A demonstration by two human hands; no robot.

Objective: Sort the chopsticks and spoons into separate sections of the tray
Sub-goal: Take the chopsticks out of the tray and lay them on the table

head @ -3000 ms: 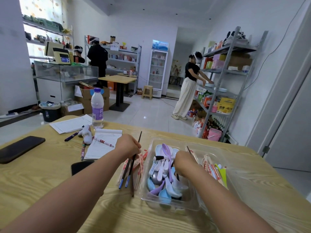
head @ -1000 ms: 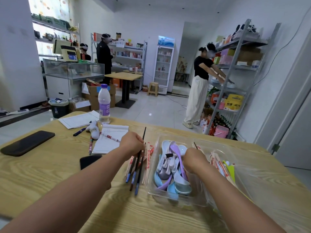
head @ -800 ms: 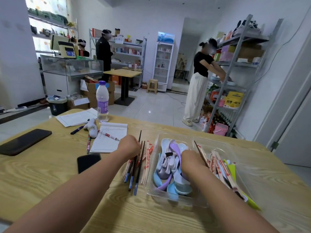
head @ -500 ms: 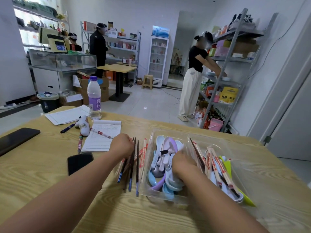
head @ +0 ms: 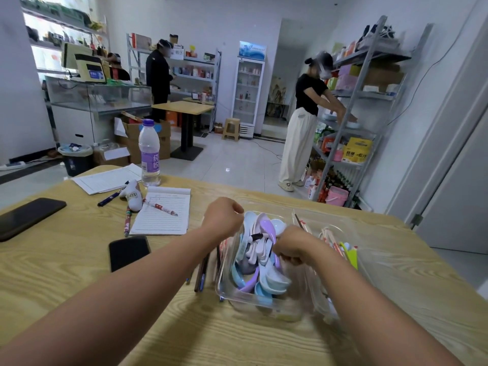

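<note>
A clear plastic tray point(head: 266, 303) sits on the wooden table. Its left section holds a heap of white, blue and purple spoons point(head: 260, 270). Wrapped chopsticks point(head: 330, 237) lie in its right section, and a dark chopstick point(head: 298, 220) pokes up behind my right hand. My right hand point(head: 291, 244) is over the spoons, fingers curled beside a purple spoon's handle point(head: 276, 256); what it grips is hidden. My left hand point(head: 224, 217) is a fist at the tray's left rim. More chopsticks point(head: 202, 273) lie on the table under that wrist, their upper ends hidden by the fist.
A black phone point(head: 128, 250) lies left of my forearm, another phone point(head: 29, 216) at the far left. A notepad point(head: 162, 215) with pens, loose papers and a water bottle point(head: 149, 154) stand behind. People work at the shelves beyond the table.
My left fist has shifted right to the tray's rim, covering the chopstick tips that stuck out above it. My right hand stays over the spoons beside the divider.
</note>
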